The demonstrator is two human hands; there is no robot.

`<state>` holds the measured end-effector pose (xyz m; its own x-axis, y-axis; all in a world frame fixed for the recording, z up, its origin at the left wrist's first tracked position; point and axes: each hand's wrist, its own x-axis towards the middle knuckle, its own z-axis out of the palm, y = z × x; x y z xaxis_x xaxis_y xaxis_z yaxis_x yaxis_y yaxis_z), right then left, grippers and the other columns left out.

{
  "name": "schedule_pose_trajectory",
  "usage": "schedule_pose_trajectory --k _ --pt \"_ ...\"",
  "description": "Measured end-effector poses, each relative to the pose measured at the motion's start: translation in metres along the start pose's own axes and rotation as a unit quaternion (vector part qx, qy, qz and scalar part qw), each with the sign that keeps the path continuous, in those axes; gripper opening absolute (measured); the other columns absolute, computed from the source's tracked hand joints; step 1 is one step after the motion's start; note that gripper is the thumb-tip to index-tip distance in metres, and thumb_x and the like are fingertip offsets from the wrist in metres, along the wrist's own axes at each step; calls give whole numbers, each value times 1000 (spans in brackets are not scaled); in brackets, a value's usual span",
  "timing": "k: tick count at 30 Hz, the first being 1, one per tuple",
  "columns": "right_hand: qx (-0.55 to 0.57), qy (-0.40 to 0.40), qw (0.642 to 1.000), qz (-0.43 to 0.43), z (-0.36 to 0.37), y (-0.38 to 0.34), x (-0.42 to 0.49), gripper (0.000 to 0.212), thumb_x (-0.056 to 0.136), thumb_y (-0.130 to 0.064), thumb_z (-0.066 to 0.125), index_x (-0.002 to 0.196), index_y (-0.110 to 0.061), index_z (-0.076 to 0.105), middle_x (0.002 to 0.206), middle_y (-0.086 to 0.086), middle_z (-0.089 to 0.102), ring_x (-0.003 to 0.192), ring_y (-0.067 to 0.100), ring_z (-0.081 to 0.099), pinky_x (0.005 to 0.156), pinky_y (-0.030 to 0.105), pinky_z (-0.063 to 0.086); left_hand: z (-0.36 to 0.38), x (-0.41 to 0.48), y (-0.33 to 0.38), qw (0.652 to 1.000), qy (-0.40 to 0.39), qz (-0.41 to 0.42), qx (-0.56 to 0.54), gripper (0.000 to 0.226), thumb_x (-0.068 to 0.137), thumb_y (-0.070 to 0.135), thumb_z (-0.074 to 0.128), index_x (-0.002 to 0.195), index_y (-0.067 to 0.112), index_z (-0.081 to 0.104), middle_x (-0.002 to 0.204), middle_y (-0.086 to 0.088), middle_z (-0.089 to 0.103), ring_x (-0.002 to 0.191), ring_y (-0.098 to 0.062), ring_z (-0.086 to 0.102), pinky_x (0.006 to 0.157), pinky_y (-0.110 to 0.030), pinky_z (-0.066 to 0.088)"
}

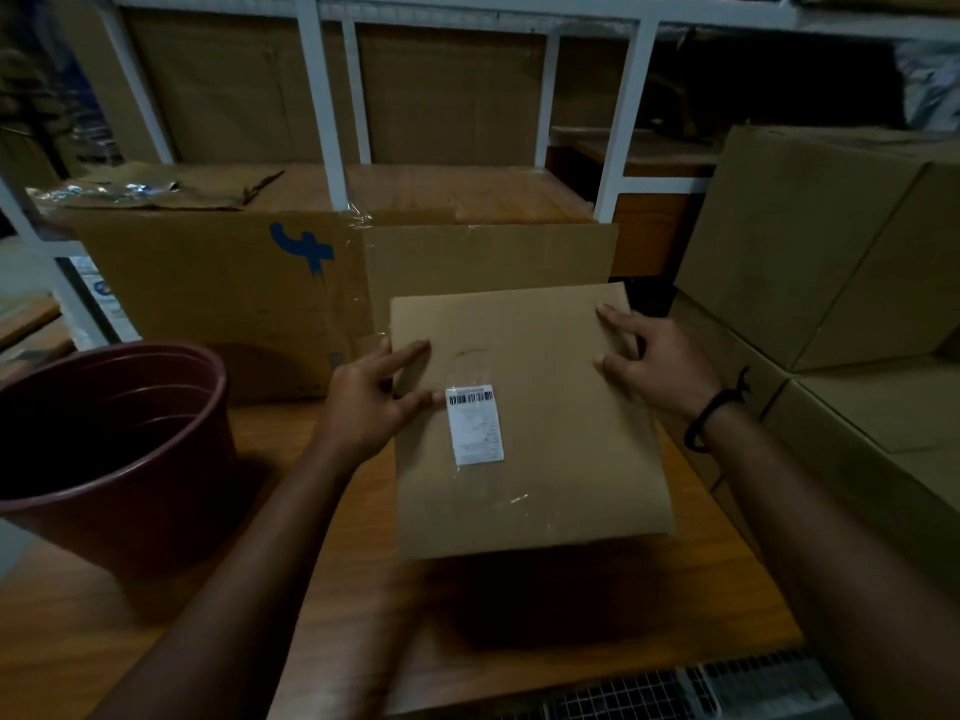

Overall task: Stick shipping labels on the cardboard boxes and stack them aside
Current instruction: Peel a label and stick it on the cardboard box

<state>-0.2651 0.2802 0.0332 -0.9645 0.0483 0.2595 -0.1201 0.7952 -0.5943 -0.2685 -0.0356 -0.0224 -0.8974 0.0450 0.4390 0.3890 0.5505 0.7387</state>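
A brown cardboard box [561, 459] is held above the wooden table, its top face toward me. A white shipping label [474, 424] with a barcode sits under clear tape on the left-centre of that face. My left hand [371, 394] grips the box's left edge, thumb beside the label and fingers on top. My right hand [660, 363] grips the upper right edge; a black band circles that wrist. The box casts a dark shadow on the table below it.
A dark red plastic bucket [111, 449] stands at the left on the wooden table [322, 615]. A large box with a blue mark [218, 298] stands behind. Stacked plain cardboard boxes [831, 304] fill the right side. White shelf posts [324, 106] rise at the back.
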Motion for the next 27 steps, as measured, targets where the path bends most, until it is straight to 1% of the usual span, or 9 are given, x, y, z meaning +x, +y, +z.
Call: schedule_pose_trajectory --k 3,5,9,12,17,20,22,25,27 --pt "-33 -35 998 35 2 -3 20 59 88 -36 67 143 -36 44 147 -3 46 128 22 49 103 40 45 -5 14 0 997 -23 -68 -27 77 60 45 86 131 27 61 149 -16 43 120 -18 55 96 -43 53" --pt "-36 -74 995 50 6 -3 33 58 89 -35 66 143 -33 45 148 -1 44 129 23 48 103 39 44 -6 23 -6 995 -34 -95 -24 79 55 56 84 127 28 65 142 -14 53 128 -19 52 104 -44 47" --pt "-43 -125 987 90 20 -3 51 56 87 -31 66 141 -28 49 142 3 52 116 23 56 88 31 46 4 34 -14 984 -66 -159 -35 57 71 34 86 123 21 68 134 -10 61 117 -18 59 96 -43 53" --pt "-36 -138 985 100 35 1 54 52 88 -25 65 138 -27 53 134 4 58 104 18 54 81 27 39 12 32 -20 982 -80 -170 -16 45 78 32 81 120 21 70 131 -8 63 114 -17 59 93 -42 55" --pt "-24 -150 982 111 54 9 56 48 94 -20 58 141 -24 50 150 3 43 132 24 42 94 26 33 21 30 -24 983 -93 -155 30 40 85 37 73 122 20 68 131 -6 63 120 -17 57 94 -33 50" --pt "-2 -144 984 102 59 13 56 46 96 -23 56 141 -26 50 151 1 41 137 23 38 104 30 30 19 24 -24 979 -104 -174 4 47 87 39 72 128 20 64 135 -6 60 123 -19 55 94 -33 49" --pt "-63 -141 985 80 63 13 58 44 96 -27 55 140 -29 51 149 2 44 137 25 39 108 31 31 18 17 -25 975 -129 -179 -29 57 85 42 72 136 22 57 142 -5 54 129 -21 50 95 -34 45" --pt "-224 -95 970 26 68 -3 57 38 95 -34 53 133 -38 55 141 6 48 129 30 39 103 38 34 20 7 -25 970 -161 -181 -31 77 80 47 75 146 27 42 151 0 44 136 -22 43 100 -34 40" --pt "-216 -88 972 -34 74 -19 51 35 94 -36 55 129 -37 59 136 6 49 125 27 40 100 35 34 22 4 -24 968 -166 -186 -10 86 77 52 75 150 32 35 153 1 40 138 -22 40 104 -38 39"
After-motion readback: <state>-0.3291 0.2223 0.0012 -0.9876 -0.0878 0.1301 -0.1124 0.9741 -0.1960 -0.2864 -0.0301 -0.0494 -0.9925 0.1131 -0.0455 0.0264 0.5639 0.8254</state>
